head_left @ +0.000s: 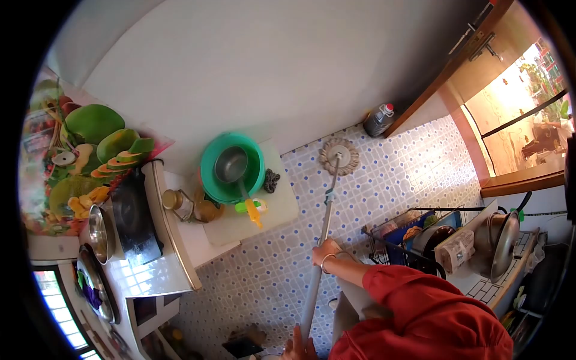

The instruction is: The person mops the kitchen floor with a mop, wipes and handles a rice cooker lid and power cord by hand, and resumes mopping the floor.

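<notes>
A mop slants across the tiled floor, its pole (320,264) grey and its round, frayed mop head (339,157) lying flat near the wall. My right hand (327,254), with a bangle at the wrist and a red sleeve behind it, is wrapped around the middle of the pole. Lower down, at the bottom edge of the view, my left hand (297,346) grips the pole near its end; part of that hand is cut off. Left of the mop, a green basin (208,161) holds a metal dipper (231,164) with a yellow handle.
A dark bottle (379,122) with a red cap stands by the wall beside the open door (474,66). On the right is a rack (408,252) with pots. A counter (174,240) with a stove and jars (178,204) borders the left.
</notes>
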Action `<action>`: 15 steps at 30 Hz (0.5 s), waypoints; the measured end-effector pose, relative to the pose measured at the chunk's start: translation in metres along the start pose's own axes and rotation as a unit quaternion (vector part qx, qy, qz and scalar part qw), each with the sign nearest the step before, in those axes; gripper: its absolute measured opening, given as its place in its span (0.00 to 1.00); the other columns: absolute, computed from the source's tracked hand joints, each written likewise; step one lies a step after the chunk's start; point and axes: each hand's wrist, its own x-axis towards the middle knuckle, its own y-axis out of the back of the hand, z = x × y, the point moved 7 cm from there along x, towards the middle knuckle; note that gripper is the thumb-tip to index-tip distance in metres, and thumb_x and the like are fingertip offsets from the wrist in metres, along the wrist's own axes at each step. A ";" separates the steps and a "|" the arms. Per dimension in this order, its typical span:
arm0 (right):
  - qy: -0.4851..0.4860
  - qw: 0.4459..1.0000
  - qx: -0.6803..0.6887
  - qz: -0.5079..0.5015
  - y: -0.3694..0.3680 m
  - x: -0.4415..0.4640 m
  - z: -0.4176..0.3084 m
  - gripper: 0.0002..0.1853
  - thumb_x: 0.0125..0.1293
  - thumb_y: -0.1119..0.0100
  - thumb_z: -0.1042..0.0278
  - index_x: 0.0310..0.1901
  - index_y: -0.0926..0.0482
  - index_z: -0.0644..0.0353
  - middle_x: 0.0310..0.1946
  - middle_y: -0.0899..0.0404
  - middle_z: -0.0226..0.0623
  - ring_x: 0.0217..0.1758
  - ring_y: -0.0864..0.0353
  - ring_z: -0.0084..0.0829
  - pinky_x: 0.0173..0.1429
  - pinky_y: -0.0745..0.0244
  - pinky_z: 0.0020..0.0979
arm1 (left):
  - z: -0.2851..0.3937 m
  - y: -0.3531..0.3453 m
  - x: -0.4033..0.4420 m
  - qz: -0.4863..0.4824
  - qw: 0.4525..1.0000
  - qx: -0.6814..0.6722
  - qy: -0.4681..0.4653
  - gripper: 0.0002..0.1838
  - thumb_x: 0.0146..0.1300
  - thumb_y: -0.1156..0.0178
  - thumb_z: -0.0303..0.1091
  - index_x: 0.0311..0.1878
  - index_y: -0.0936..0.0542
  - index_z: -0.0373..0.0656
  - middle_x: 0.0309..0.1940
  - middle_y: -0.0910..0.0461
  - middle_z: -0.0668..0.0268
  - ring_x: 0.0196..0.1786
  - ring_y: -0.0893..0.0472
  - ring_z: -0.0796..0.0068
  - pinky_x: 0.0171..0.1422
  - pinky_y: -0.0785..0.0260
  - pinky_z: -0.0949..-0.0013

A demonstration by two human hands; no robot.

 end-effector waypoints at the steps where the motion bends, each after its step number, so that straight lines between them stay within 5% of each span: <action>1: 0.022 0.999 -0.043 -0.014 -0.004 0.000 -0.001 0.25 0.54 0.52 0.70 0.51 0.47 0.72 0.28 0.26 0.55 0.22 0.22 0.43 0.21 0.25 0.34 | 0.002 -0.004 -0.005 0.000 1.000 0.000 0.001 0.26 0.55 0.46 0.42 0.59 0.34 0.57 0.30 0.24 0.50 0.26 0.24 0.49 0.25 0.32 0.52; 3: 0.034 0.995 -0.082 -0.050 -0.010 -0.002 -0.001 0.34 0.54 0.51 0.69 0.58 0.56 0.73 0.30 0.26 0.55 0.24 0.21 0.42 0.21 0.25 0.34 | -0.004 -0.023 -0.017 -0.085 0.992 -0.024 0.088 0.27 0.55 0.46 0.44 0.60 0.35 0.54 0.32 0.25 0.44 0.30 0.24 0.45 0.28 0.32 0.52; 5: 0.024 0.987 -0.124 -0.102 -0.023 -0.015 0.000 0.44 0.54 0.49 0.67 0.61 0.68 0.74 0.33 0.25 0.57 0.30 0.21 0.44 0.30 0.24 0.37 | -0.006 -0.028 -0.030 -0.040 0.995 -0.061 0.071 0.28 0.56 0.47 0.45 0.61 0.36 0.54 0.35 0.26 0.40 0.33 0.24 0.44 0.31 0.31 0.53; 8: 0.127 0.955 -0.263 -0.055 -0.035 -0.035 0.011 0.44 0.52 0.47 0.65 0.59 0.65 0.79 0.32 0.25 0.58 0.32 0.21 0.46 0.35 0.24 0.38 | -0.015 -0.048 -0.054 -0.095 0.987 -0.079 0.103 0.29 0.57 0.47 0.43 0.62 0.38 0.47 0.38 0.24 0.46 0.32 0.23 0.50 0.33 0.30 0.55; 11: 0.123 0.937 -0.293 -0.147 -0.047 -0.061 0.041 0.49 0.52 0.46 0.63 0.59 0.73 0.80 0.34 0.25 0.61 0.39 0.23 0.49 0.43 0.26 0.38 | -0.015 -0.060 -0.079 -0.106 0.982 -0.108 0.110 0.29 0.57 0.47 0.43 0.62 0.38 0.46 0.38 0.24 0.47 0.32 0.23 0.51 0.33 0.30 0.55; 15: 0.122 0.926 -0.315 -0.169 -0.063 -0.067 0.108 0.49 0.52 0.46 0.63 0.59 0.72 0.80 0.34 0.25 0.60 0.37 0.22 0.48 0.40 0.26 0.38 | -0.023 -0.076 -0.118 -0.103 0.983 -0.115 0.095 0.29 0.57 0.47 0.43 0.62 0.38 0.45 0.38 0.24 0.48 0.32 0.23 0.52 0.33 0.30 0.56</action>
